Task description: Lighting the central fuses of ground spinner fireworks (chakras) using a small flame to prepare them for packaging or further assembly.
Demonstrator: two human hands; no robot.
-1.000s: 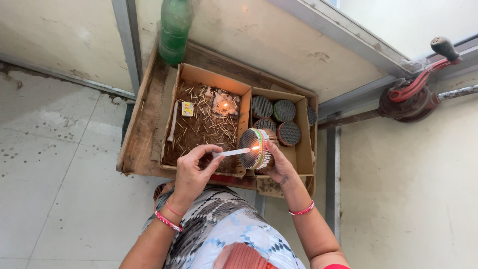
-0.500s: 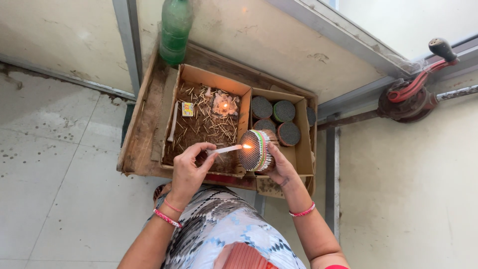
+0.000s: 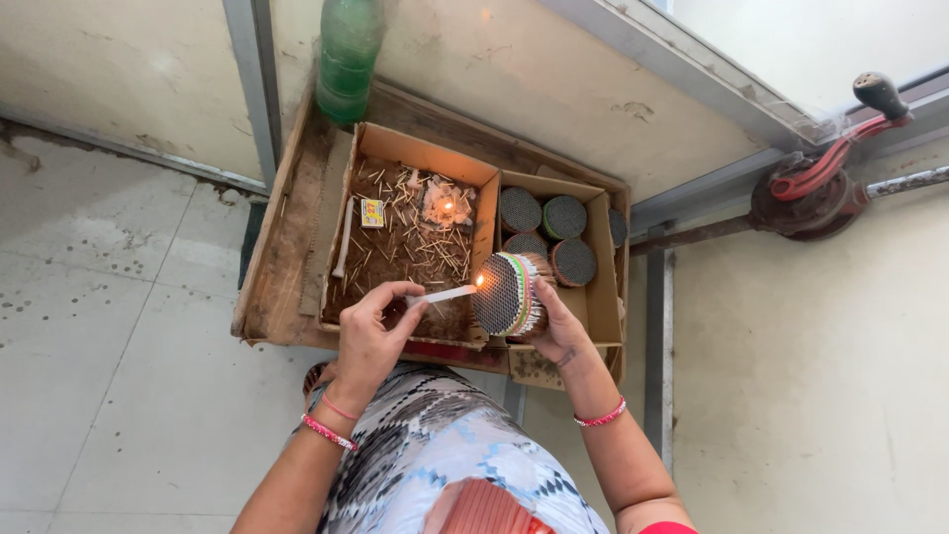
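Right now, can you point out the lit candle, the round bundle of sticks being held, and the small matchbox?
lit candle [image 3: 443, 294], head view, on the middle of its white stick.
round bundle of sticks [image 3: 499, 294], head view, on its dark flat face.
small matchbox [image 3: 372, 213], head view, on its yellow top.

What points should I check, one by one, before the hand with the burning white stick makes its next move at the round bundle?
1. Grip on the lit white stick: left hand pinches its unlit end. Ok.
2. Flame position: burns at the stick's tip, just beside the bundle's flat face. Ok.
3. Round bundle: right hand cups it from behind, face turned to the flame. Ok.
4. Fingers clear of the flame: both hands are away from the tip. Ok.
5. Second flame burning among loose sticks in the cardboard box: not ok.
6. Whether the bundle's face has caught: cannot tell.
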